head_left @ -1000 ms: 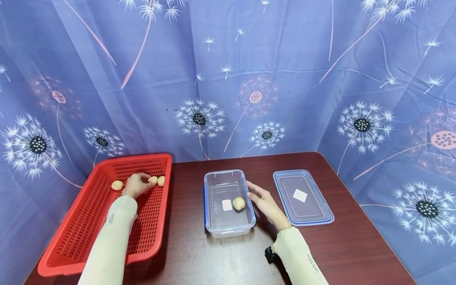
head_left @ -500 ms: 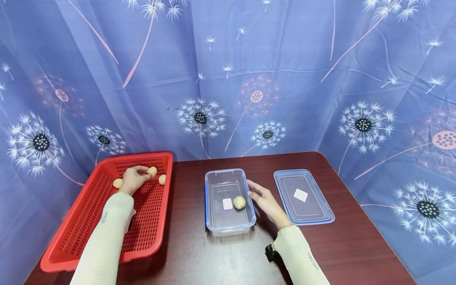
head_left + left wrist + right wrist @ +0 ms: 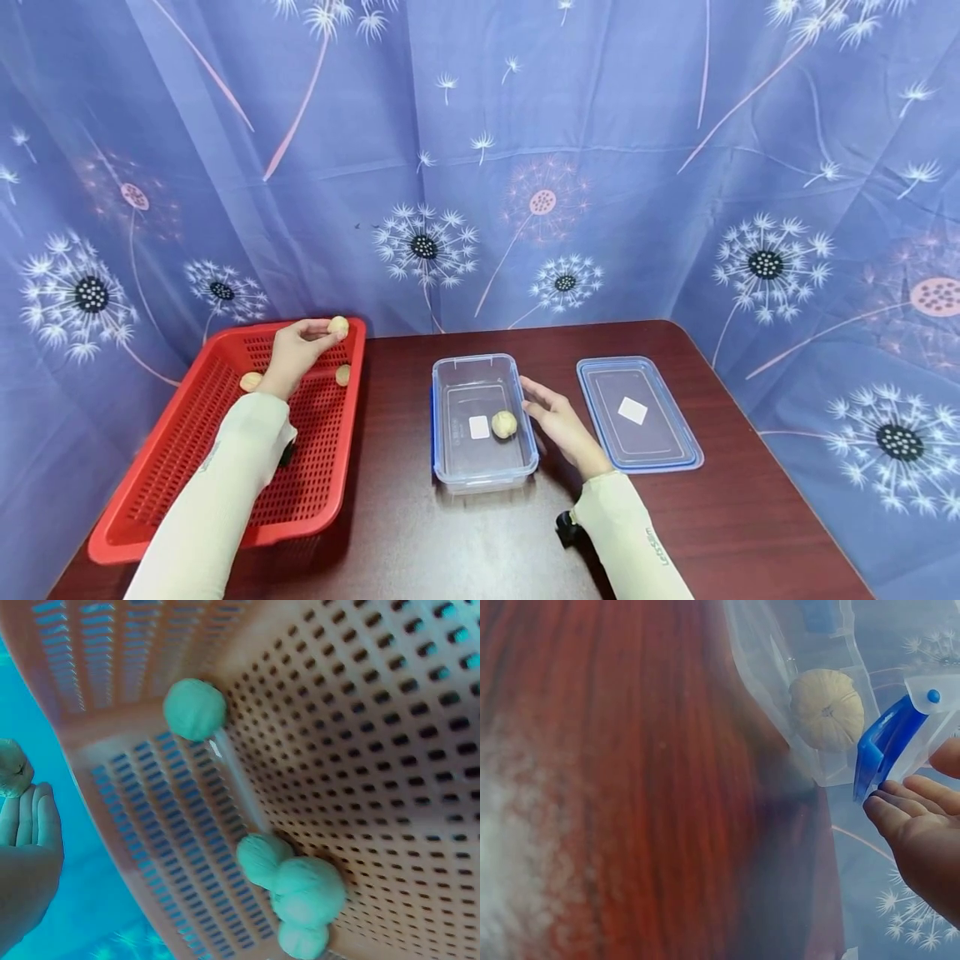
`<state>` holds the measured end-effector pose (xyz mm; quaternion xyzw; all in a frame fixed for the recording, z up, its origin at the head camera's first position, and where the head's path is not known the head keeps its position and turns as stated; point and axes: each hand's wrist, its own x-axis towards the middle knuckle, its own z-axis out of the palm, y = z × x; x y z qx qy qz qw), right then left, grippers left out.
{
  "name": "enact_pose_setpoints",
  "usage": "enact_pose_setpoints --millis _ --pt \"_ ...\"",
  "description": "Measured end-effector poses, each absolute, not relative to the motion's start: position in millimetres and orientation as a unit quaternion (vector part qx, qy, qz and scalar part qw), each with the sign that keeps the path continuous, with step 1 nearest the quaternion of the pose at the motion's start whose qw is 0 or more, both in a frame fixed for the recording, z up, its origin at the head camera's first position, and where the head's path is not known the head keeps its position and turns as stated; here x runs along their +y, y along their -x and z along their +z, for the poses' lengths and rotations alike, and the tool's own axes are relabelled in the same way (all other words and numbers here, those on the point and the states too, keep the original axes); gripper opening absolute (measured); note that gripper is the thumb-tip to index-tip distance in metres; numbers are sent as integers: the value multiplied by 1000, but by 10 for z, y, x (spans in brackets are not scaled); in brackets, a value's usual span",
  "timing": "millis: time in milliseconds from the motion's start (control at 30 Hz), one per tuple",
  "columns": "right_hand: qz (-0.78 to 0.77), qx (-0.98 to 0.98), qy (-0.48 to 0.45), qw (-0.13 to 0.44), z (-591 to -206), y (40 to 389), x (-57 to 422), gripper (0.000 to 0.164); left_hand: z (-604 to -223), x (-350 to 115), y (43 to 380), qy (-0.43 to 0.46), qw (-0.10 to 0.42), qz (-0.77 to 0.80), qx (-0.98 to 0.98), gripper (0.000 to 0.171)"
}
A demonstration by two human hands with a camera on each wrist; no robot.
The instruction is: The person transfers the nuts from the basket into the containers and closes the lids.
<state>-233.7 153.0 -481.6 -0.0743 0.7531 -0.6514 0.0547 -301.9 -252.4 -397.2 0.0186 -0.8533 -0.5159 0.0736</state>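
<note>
Between thumb and fingertips, my left hand pinches a pale tan walnut, raised over the far right rim of the red basket. The left wrist view shows that walnut at the left edge, outside the basket wall. My right hand rests beside the clear plastic box, fingers relaxed along its right side. In the right wrist view its fingertips are right at a blue latch that hangs unfastened. One ridged walnut lies inside the box, near its right wall.
Several walnuts stay in the basket, one walnut by its right wall and another walnut near the left. A clear lid with a blue seal lies right of the box on the brown table. A blue curtain hangs behind.
My left hand has lifted a walnut from beside another at the basket's far right, up to rim height. The right hand, box and lid have stayed in place.
</note>
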Motion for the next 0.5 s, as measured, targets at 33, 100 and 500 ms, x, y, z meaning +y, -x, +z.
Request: enact_pose_setpoints --millis 33,100,500 --pt "-652 753 73 56 -4818 2337 1530 48 -3956 -2498 3017 -19 72 -521 -850 49" --pt "-651 753 74 56 -4822 2339 1529 48 -3935 -2450 3022 -21 73 -529 -845 50" --pt "-657 748 76 57 -4766 2307 1514 48 -3760 -2128 3015 -18 64 -590 -805 50"
